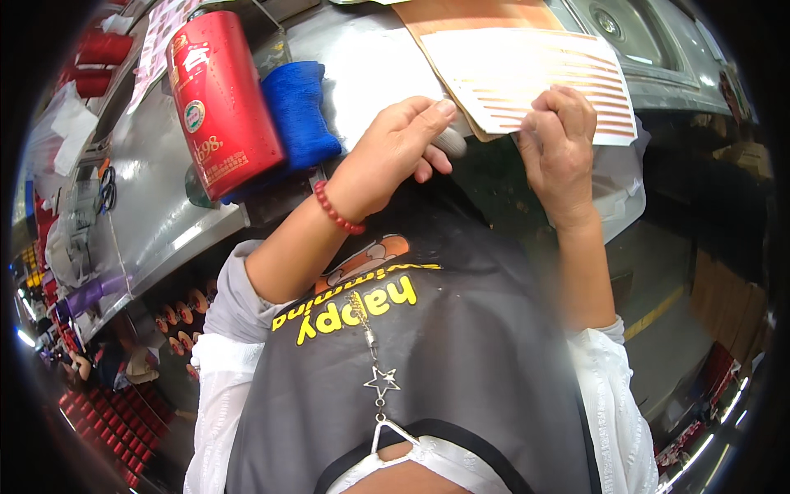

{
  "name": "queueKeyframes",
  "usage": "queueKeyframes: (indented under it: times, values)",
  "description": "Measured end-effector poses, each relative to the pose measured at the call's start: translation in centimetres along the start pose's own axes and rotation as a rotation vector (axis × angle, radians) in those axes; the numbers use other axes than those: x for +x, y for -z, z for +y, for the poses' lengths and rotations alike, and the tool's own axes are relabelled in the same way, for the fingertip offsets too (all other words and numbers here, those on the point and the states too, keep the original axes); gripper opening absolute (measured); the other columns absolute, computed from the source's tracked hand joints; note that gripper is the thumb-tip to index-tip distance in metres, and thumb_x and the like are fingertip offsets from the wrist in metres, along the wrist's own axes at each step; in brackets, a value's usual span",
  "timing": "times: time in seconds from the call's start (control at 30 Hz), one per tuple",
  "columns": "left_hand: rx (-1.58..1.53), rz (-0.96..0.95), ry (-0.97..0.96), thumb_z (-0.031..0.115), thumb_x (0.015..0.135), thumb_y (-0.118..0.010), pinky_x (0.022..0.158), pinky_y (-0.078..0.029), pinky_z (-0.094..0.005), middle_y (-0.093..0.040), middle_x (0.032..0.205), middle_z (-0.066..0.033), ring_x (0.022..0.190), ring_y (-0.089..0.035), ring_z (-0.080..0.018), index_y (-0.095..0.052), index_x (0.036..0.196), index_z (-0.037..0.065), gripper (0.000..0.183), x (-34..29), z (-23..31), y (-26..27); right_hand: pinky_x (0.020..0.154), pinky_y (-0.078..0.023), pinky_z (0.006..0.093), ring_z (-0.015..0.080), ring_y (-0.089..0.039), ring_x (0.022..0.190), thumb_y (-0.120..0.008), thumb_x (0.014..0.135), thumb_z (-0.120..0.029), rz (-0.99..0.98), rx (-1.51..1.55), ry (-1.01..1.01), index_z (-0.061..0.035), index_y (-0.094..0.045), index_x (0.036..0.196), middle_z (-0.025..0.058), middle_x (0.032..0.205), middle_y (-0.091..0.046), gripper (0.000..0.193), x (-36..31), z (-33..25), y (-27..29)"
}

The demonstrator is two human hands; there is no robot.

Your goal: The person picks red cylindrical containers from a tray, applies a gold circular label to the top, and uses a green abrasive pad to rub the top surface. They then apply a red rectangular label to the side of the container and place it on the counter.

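Note:
My left hand [397, 148] is closed, its thumb pressed toward the forefinger. A small pale grey rounded thing [450, 142], blurred, shows at its fingertips; I cannot make out whether it is held or worn on a finger. My right hand [563, 148] is closed too, fingers curled to the thumb, over the near edge of a white sheet with brown stripes [527, 62]. What its fingers hold, if anything, is hidden. Left of my hands a red bottle [226, 107] with a dark cap, wet with drops, rests against a folded blue cloth [303, 115].
The striped sheet lies on a brown board [485, 15] on the metal worktop [362, 58]. A sink [634, 33] is set in at the far right. Below the right hand is a translucent plastic bin or bag [621, 193]. Several red items [115, 428] stand in rows at the lower left.

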State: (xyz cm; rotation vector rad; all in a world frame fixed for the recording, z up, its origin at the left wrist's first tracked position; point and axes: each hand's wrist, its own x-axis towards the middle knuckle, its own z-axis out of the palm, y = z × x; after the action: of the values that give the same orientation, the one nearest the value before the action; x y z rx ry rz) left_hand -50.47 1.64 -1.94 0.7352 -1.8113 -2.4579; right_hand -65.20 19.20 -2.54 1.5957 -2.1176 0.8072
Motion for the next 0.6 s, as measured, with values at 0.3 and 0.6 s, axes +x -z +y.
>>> queueKeyframes:
  times: [0.3,0.6]
  values:
    - [0.001,-0.064,0.202,0.043,0.103,-0.052,0.044,-0.039,-0.0177,-0.069,0.080,-0.0091,0.056,-0.059,-0.0076,-0.062,0.101,0.003,0.042,1.1,0.1,-1.1,0.093,-0.048,0.0447,0.0354,-0.051,0.114,-0.078,0.069,-0.002,0.017,0.006,-0.020,-0.0110,-0.069,0.089,0.0077,0.109,-0.055,0.024,-2.9,-0.4,-0.3]
    - [0.552,0.059,-0.030,0.033,0.098,-0.063,0.050,-0.048,-0.0252,-0.068,0.071,-0.0095,0.053,-0.061,-0.0129,-0.061,0.088,-0.001,0.036,1.2,-1.5,-3.2,0.092,-0.050,0.0428,0.0338,-0.052,0.115,-0.078,0.068,-0.002,-0.040,0.101,0.012,-0.0121,-0.072,0.093,0.0063,0.111,-0.057,0.028,-3.0,-0.8,-0.6]
